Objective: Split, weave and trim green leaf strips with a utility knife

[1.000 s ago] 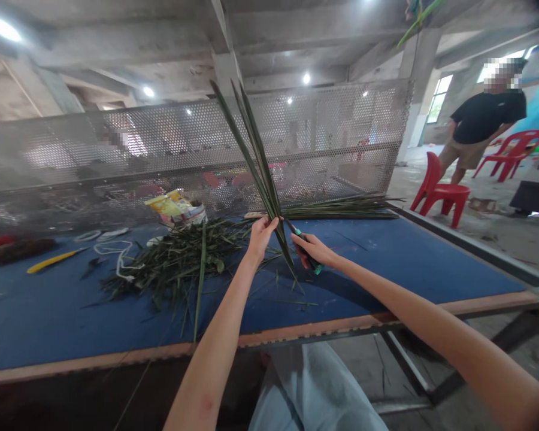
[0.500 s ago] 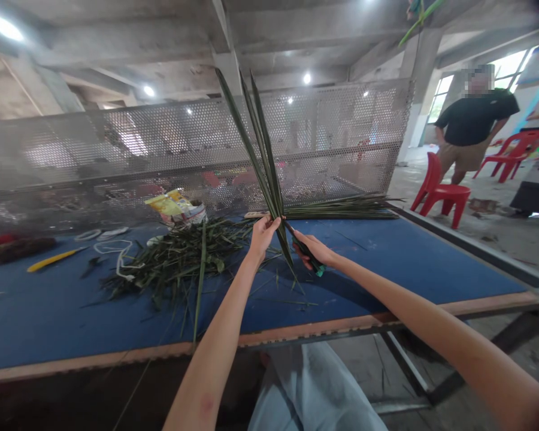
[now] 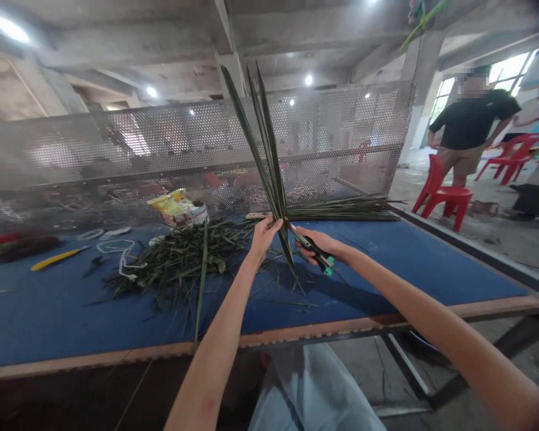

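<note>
My left hand point(image 3: 265, 236) is closed around several long green palm leaf strips point(image 3: 269, 161), pinching them near their lower part. The strips fan out upward, and a pointed end hangs below the fingers. My right hand point(image 3: 318, 244) grips a utility knife point(image 3: 317, 251) with a black and green handle. Its front end points up and left to the strips, just right of my left fingers. Whether the blade touches the leaf I cannot tell. Both hands are held above the blue table point(image 3: 368, 263).
A heap of leaf scraps point(image 3: 184, 257) lies left of my hands, with a white tub point(image 3: 197, 214) and yellow packet point(image 3: 173, 203) behind it. More leaf strips point(image 3: 341, 211) lie at the back. A yellow-handled tool point(image 3: 56, 259) is far left. A person point(image 3: 474, 123) stands beyond a red chair point(image 3: 449, 194).
My right hand has turned the utility knife, so more of its black and green handle shows. The leaf strips have tilted slightly more upright in my left hand.
</note>
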The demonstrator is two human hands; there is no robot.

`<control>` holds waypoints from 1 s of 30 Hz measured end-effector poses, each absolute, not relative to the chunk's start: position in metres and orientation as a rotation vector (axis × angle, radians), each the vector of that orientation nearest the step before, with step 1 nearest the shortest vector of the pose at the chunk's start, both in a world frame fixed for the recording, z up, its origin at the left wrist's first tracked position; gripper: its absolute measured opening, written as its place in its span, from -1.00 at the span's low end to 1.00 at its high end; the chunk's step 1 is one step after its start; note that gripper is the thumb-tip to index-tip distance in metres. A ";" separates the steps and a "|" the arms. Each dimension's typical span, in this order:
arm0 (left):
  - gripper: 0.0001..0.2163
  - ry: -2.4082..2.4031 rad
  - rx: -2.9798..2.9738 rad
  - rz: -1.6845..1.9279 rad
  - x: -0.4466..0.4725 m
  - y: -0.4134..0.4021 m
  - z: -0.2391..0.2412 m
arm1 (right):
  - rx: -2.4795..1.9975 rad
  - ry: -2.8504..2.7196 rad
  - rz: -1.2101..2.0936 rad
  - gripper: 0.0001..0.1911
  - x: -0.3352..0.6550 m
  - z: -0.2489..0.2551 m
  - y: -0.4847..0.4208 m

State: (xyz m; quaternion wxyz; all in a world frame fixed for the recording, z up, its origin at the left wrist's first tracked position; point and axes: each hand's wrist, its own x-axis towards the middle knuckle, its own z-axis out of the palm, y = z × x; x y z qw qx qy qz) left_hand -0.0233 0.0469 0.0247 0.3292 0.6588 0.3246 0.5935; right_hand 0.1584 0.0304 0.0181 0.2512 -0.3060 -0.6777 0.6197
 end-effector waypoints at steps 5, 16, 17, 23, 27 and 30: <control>-0.73 0.926 1.823 1.542 -0.025 0.048 0.022 | -1.075 -1.928 1.592 -0.47 0.159 0.043 0.028; -0.72 0.961 1.889 1.545 -0.024 0.047 0.021 | -1.276 -2.027 1.508 -0.50 0.160 0.068 0.020; -0.72 0.960 1.890 1.545 -0.024 0.047 0.021 | -1.293 -2.048 1.488 -0.50 0.160 0.070 0.018; -0.72 0.947 1.852 1.549 -0.024 0.047 0.021 | -1.367 -2.129 1.303 -0.48 0.155 0.070 0.011; -0.72 0.922 1.836 1.538 -0.022 0.046 0.022 | -1.295 -1.994 1.508 -0.52 0.157 0.065 0.016; -0.72 0.914 1.829 1.525 -0.021 0.044 0.023 | -1.237 -1.907 1.665 -0.53 0.160 0.064 0.020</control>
